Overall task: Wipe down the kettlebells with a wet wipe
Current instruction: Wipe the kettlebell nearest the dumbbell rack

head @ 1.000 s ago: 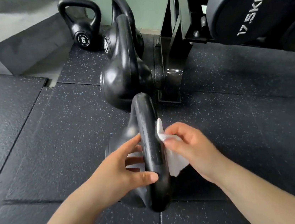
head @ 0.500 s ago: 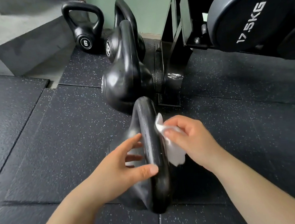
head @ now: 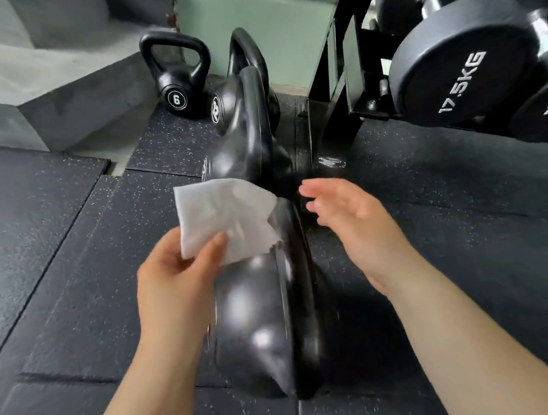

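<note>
Wet wipe [head: 221, 213], white and opened out flat, is pinched at its lower corner between the thumb and fingers of the person's left hand [head: 174, 281]. It is held up over the far end of the nearest kettlebell [head: 263, 329]; whether it touches the metal I cannot tell. This kettlebell is black and glossy and stands on the dark speckled floor mat [head: 66, 267], between the two forearms. The right hand [head: 350, 218] is on the other side of the handle, just beside it, with fingers loose and nearly straight, holding nothing (the fingertips are a little blurred). The two hands are apart. Behind, in one line, a second kettlebell [head: 247, 141] stands close to the first, then a third kettlebell [head: 246, 52], and to its left a small kettlebell [head: 179, 91] marked 6, near the grey step [head: 29, 109]. At the right, a black rack [head: 331, 96] carries dumbbells [head: 456, 71] marked 17.5KG.
</note>
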The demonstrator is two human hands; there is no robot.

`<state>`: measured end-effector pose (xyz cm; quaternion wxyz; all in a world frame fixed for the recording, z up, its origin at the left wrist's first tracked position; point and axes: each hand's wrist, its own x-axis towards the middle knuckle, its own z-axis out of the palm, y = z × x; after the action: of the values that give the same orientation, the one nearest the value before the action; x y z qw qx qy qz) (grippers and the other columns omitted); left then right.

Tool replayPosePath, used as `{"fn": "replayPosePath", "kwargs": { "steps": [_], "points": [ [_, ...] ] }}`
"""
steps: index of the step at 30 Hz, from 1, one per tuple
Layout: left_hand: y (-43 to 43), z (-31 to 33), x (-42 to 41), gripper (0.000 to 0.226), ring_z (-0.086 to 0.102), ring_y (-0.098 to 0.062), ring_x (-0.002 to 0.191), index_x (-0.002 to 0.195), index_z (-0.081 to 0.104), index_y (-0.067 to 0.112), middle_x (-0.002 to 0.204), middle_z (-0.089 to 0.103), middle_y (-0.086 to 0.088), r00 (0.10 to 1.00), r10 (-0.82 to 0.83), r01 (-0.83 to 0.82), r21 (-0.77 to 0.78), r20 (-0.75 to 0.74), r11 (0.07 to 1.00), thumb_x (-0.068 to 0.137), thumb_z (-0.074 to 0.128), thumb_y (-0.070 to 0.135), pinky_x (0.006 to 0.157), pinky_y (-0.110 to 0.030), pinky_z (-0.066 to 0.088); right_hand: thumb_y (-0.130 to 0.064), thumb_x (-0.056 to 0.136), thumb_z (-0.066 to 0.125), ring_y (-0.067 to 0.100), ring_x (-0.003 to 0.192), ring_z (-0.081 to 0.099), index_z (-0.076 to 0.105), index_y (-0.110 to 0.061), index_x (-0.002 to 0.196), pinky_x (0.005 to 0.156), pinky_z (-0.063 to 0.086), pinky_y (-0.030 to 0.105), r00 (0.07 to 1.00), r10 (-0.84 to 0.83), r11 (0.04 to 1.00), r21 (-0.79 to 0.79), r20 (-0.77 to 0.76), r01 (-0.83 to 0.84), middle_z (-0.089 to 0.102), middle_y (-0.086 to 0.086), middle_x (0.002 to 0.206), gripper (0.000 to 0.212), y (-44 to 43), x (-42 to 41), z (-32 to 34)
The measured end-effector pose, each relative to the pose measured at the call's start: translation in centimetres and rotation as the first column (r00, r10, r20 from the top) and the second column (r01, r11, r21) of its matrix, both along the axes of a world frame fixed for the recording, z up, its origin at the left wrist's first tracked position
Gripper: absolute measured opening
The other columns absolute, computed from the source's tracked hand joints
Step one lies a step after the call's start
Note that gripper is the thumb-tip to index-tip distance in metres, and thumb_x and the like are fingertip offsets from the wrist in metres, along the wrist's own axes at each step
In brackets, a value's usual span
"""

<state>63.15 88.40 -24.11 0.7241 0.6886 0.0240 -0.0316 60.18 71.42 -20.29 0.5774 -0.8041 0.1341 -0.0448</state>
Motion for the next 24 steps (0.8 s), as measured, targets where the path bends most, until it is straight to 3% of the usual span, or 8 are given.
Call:
{"fn": "replayPosePath", "kwargs": {
  "steps": [3, 7, 10, 12, 14, 17, 22, 24],
  "points": [
    [1.8, -0.3, 0.7, 0.021, 0.045, 0.003, 0.042, 0.065, 0.058, 0.03, 0.054, 0.058, 0.006, 0.995, 0.096, -0.096, 0.134, 0.012, 0.986, 0.077, 0.065, 0.015, 0.047, -0.006, 0.034, -0.018, 0.092, 0.04, -0.007, 0.119, 0.031, 0.038, -0.029, 0.131, 0.101, 0.025, 0.016, 0.992, 0.02, 0.994, -0.106, -0.124, -0.033, 0.035, -0.016, 0.137, 0.039, 1.0, -0.3, -2.7],
    [1.6, -2.2, 1.7, 0.027, 0.045, -0.01, 0.057, 0.061, 0.062, 0.028, 0.049, 0.056, 0.009, 0.995, 0.064, -0.054, 0.145, -0.07, 0.988, 0.082, 0.059, 0.011, 0.051, -0.017, 0.036, -0.017, 0.094, 0.033, -0.009, 0.128, 0.013, 0.027, -0.025, 0.137, 0.109, 0.012, 0.016, 0.995, 0.051, 0.983, -0.172, -0.089, -0.066, 0.015, -0.026, 0.135, 0.044, 2.1, -0.9, -5.3],
    [-0.5, -3.3, 2.7, 0.024, 0.054, -0.011, 0.062, 0.069, 0.065, 0.027, 0.056, 0.064, 0.01, 0.988, -0.07, 0.085, 0.105, -0.138, 0.991, 0.082, 0.059, 0.009, 0.065, -0.025, 0.045, -0.016, 0.094, 0.035, -0.008, 0.129, 0.015, 0.029, -0.023, 0.136, 0.109, 0.014, 0.016, 0.998, 0.043, 0.987, -0.152, -0.05, -0.05, 0.016, -0.025, 0.135, 0.043, 1.8, -0.8, -5.9],
    [-2.4, -3.1, 2.9, 0.021, 0.057, -0.012, 0.061, 0.071, 0.065, 0.021, 0.06, 0.065, 0.003, 0.966, -0.196, 0.201, 0.013, -0.167, 0.979, 0.084, 0.056, 0.009, 0.063, -0.025, 0.048, -0.016, 0.094, 0.036, -0.009, 0.128, 0.017, 0.032, -0.023, 0.135, 0.104, 0.016, 0.005, 0.999, 0.03, 0.988, -0.149, -0.024, -0.033, 0.018, -0.025, 0.134, 0.042, 1.8, -0.7, -6.1],
    [-3.8, -2.8, 3.0, 0.023, 0.062, -0.011, 0.066, 0.073, 0.065, 0.013, 0.069, 0.069, 0.0, 0.926, -0.309, 0.282, -0.147, -0.216, 0.948, 0.089, 0.051, 0.022, 0.063, -0.023, 0.053, -0.015, 0.093, 0.037, -0.011, 0.125, 0.018, 0.034, -0.022, 0.134, 0.092, 0.013, -0.009, 1.0, 0.011, 0.989, -0.146, -0.01, -0.012, 0.02, -0.025, 0.133, 0.042, 1.9, -0.7, -6.2],
    [-4.5, -3.2, 3.1, 0.042, 0.059, -0.019, 0.083, 0.082, 0.062, 0.009, 0.088, 0.063, -0.008, 0.896, -0.338, 0.286, -0.208, -0.288, 0.935, 0.09, 0.04, 0.043, 0.075, -0.031, 0.053, -0.014, 0.093, 0.038, -0.013, 0.122, 0.019, 0.035, -0.021, 0.134, 0.086, 0.013, -0.013, 1.0, 0.0, 0.992, -0.126, -0.002, 0.0, 0.021, -0.025, 0.132, 0.042, 1.9, -0.8, -6.4],
    [-4.4, -3.6, 1.8, 0.008, 0.056, -0.01, 0.066, 0.078, 0.057, 0.015, 0.08, 0.055, -0.006, 0.889, -0.379, 0.343, -0.174, -0.256, 0.923, 0.084, 0.056, 0.011, 0.051, -0.015, 0.049, -0.011, 0.092, 0.038, -0.011, 0.123, 0.023, 0.037, -0.023, 0.132, 0.092, 0.018, -0.007, 0.999, -0.047, 0.997, -0.056, 0.014, 0.048, 0.028, -0.023, 0.131, 0.041, 2.3, -0.7, -6.5],
    [-3.7, -4.3, 1.2, 0.01, 0.056, -0.015, 0.071, 0.084, 0.056, 0.015, 0.086, 0.055, -0.01, 0.871, -0.426, 0.384, -0.199, -0.246, 0.902, 0.082, 0.058, 0.005, 0.053, -0.017, 0.051, -0.011, 0.092, 0.038, -0.01, 0.124, 0.024, 0.039, -0.022, 0.131, 0.098, 0.021, 0.0, 0.998, -0.052, 0.998, -0.032, 0.024, 0.053, 0.028, -0.023, 0.131, 0.04, 2.3, -0.7, -6.6]
  ]
}}
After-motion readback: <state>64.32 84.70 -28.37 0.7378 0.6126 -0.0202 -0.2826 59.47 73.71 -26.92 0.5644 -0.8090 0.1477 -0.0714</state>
